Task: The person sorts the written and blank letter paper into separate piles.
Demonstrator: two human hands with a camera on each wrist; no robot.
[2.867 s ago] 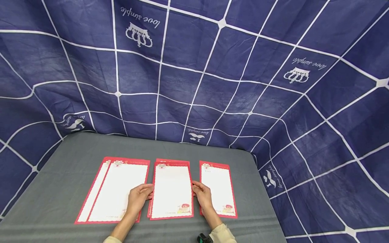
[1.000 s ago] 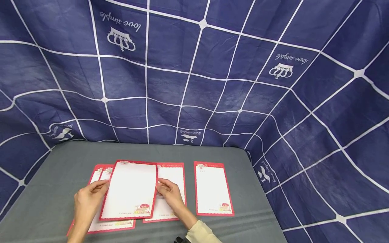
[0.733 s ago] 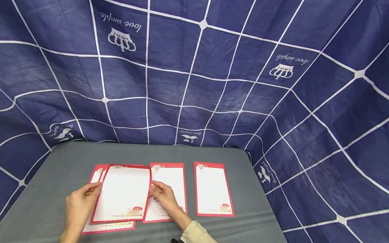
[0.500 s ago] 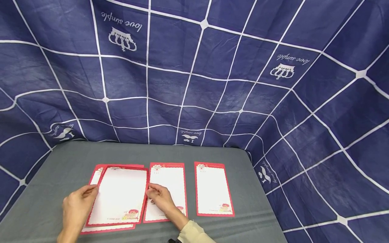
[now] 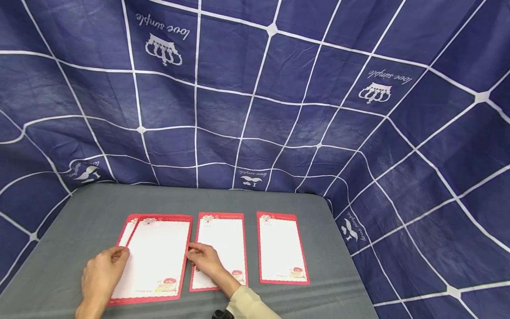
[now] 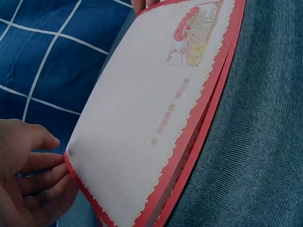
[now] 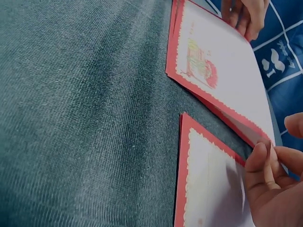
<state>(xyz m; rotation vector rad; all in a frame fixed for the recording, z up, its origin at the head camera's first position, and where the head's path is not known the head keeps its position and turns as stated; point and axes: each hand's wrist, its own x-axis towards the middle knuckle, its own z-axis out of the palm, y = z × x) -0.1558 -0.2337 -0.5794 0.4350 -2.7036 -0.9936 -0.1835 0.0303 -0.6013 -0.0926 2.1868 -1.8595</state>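
Observation:
A white, red-bordered sheet of paper [image 5: 159, 252] lies low over the left pile [image 5: 129, 228], almost aligned with it. At the sheet's left edge is my left hand [image 5: 99, 277]; its fingertips hold that edge, though the thumb looks a little apart in the left wrist view. My right hand [image 5: 209, 264] pinches the right edge, which bends upward in the right wrist view [image 7: 272, 179]. Beneath the right hand lies the middle paper pile [image 5: 223, 239], partly covered by the fingers and forearm. Flowers and small print decorate the held sheet's lower corner [image 6: 194, 35].
To the right lies another red-bordered paper [image 5: 282, 248] by itself. A grey cloth [image 5: 326, 257] covers the table. Blue curtains with white lines [image 5: 231, 110] stand behind the table and along its sides.
Both hands have carried the sheet from the middle pile leftward and lowered it onto the left pile. The sheet now looks flatter, and the paper at the right stayed put.

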